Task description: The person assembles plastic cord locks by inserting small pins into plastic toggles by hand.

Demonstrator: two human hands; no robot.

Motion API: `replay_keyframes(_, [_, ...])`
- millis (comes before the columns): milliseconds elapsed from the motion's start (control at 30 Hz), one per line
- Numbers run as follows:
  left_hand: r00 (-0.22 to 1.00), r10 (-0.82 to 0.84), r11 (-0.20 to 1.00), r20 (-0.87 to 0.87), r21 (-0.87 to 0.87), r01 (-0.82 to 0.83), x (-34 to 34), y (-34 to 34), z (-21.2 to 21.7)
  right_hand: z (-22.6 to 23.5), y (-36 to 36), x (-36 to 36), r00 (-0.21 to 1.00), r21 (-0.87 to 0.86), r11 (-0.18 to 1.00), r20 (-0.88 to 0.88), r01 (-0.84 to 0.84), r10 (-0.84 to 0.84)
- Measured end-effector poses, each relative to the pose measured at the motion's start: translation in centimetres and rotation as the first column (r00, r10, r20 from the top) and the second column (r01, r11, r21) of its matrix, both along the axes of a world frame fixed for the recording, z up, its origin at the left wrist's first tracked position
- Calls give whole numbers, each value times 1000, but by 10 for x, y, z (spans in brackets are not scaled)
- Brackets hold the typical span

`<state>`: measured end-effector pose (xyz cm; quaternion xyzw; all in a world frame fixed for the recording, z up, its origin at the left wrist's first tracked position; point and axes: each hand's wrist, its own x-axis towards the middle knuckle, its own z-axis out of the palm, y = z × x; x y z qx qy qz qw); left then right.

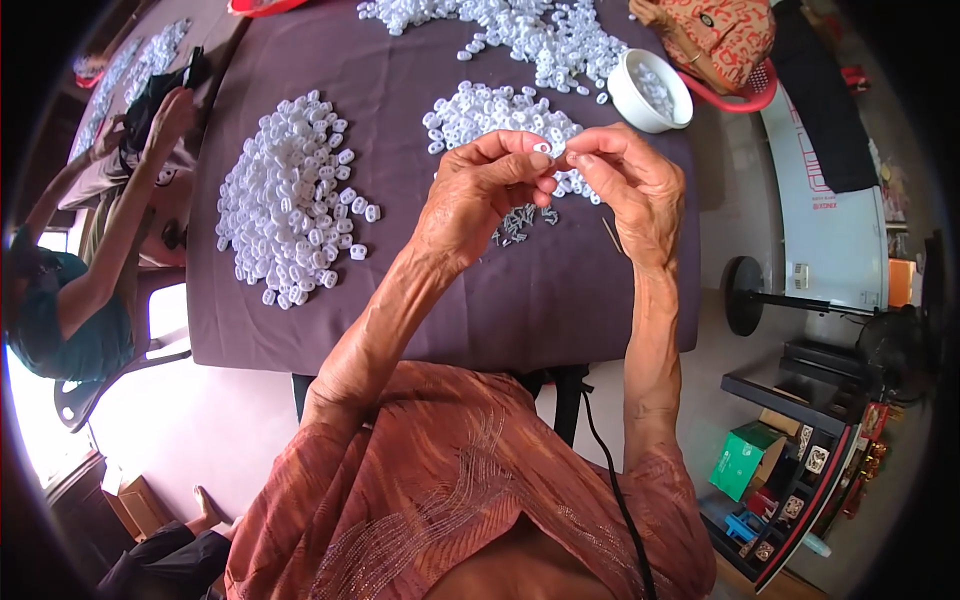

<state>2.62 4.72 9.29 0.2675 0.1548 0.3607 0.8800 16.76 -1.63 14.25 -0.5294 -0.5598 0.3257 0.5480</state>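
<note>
Over the near side of the table, my left hand [485, 190] pinches a small white oval plastic piece with holes [544, 148] between thumb and forefinger. My right hand [635, 190] meets it from the other side, thumb and fingers pressed together at the piece; whatever sits in that pinch is too small to make out. Just behind both hands lies a pile of matching white pieces [480, 112], partly covered by them. Below the fingers is a small heap of grey metal bits [518, 224]. A larger pile of white pieces [285, 200] spreads to the left.
A brown cloth [400, 320] covers the table. More white pieces [555, 45] lie at the far side, beside a white bowl [622, 100] and a patterned cloth bag [720, 40] in a red basket [765, 92]. A co-worker [75, 310] sits left; shelving [770, 395] stands right.
</note>
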Motion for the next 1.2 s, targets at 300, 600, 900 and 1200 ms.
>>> replay_keyframes(300, [996,85,995,-30,59,-84,3,-6,30,31,-2,-9,974,58,994,203,88,-98])
replay_keyframes(600, [989,137,983,-53,133,-129,1,-9,34,32,-2,-12,945,119,990,309,69,-103])
replay_keyframes(900, [985,166,974,-54,167,-155,-3,-9,32,29,2,-16,915,144,989,391,42,-96])
replay_keyframes(1200, [976,208,966,-61,173,-194,-4,-12,35,43,2,-24,767,230,973,620,23,-164])
